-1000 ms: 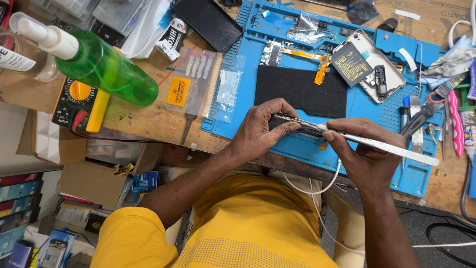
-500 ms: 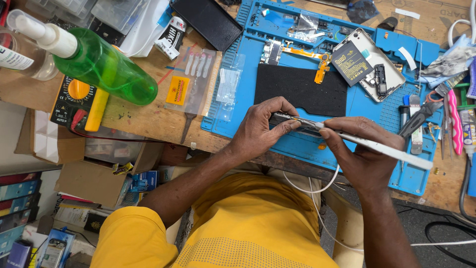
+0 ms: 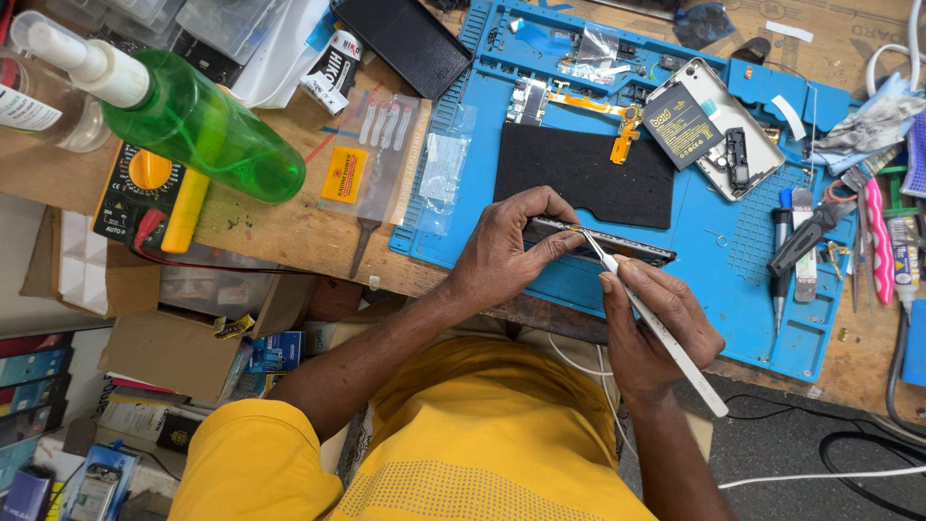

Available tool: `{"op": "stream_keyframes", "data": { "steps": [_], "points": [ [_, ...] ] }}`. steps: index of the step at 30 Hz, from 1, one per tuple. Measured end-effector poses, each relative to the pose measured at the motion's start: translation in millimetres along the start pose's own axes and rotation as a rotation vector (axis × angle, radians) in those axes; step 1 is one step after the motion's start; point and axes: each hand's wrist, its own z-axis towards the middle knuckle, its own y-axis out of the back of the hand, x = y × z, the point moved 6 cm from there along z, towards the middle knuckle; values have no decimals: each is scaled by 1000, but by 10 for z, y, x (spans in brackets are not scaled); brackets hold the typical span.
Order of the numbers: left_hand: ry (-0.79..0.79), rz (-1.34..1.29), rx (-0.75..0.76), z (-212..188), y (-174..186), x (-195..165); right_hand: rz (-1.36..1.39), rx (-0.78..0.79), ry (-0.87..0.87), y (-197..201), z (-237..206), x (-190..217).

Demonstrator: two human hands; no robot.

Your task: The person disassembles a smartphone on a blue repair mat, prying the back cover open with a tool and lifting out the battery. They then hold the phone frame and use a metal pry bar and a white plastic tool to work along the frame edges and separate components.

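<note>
At the worktop's (image 3: 289, 227) left edge, a green spray bottle (image 3: 203, 125) lies on its side above a yellow-dialled multimeter (image 3: 145, 193). Your left hand (image 3: 506, 251) has its grip closed on a thin dark phone frame (image 3: 598, 241), held edge-up over the near edge of the blue repair mat (image 3: 752, 251). Your right hand (image 3: 656, 328) pinches a white spudger (image 3: 666, 338), its tip touching the frame's upper edge.

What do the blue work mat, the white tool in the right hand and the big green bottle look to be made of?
Blue mat: probably silicone or soft rubber, matte with moulded compartments. White tool in the right hand: a smooth handle, likely plastic, with a thin metallic-looking tip. Green bottle: glossy translucent plastic that light passes through.
</note>
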Motion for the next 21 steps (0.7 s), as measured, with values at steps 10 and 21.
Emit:
{"op": "stream_keyframes", "data": {
  "steps": [10,21],
  "points": [
    [-7,-2,-4,-6,3,-12,261,-52,-218,-45,-12,-54],
    [-11,-14,-17,-43,38,30,686,-236,-579,-198,-147,-194]
  ]
}}
